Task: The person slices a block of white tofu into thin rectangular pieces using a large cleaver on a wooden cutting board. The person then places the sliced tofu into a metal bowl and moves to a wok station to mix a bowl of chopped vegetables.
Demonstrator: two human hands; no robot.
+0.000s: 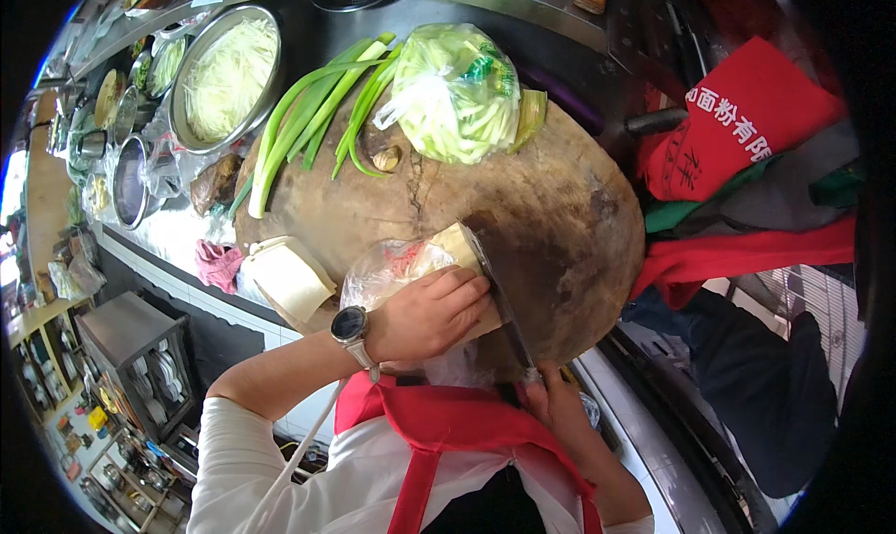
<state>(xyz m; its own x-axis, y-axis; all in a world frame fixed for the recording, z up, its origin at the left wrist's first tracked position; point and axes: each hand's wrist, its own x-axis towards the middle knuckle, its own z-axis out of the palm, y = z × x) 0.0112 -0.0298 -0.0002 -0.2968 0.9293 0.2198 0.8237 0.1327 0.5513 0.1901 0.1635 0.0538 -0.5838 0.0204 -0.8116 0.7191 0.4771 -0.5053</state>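
Observation:
My left hand [429,312], with a watch at the wrist, presses its bent fingers together on a pale yellow stack of sheets [455,243], perhaps tofu skin. Clear plastic wrap [369,273] lies along the stack's left side. A cleaver [505,298] stands on edge at the stack's right end, close to my left fingertips. My right hand [553,399] is closed around its handle, partly hidden by the red apron. All this rests on a round wooden chopping block [583,193]. Another pale folded stack [291,277] sits at the block's left edge.
Green onions [317,114], a garlic clove [386,158] and a plastic bag of cut pale-green vegetable [453,95] lie across the block's far side. Beyond its left stands a metal bowl of white shreds [229,81]. A pink cloth [218,265] is nearer. Red cloth [747,259] hangs at right.

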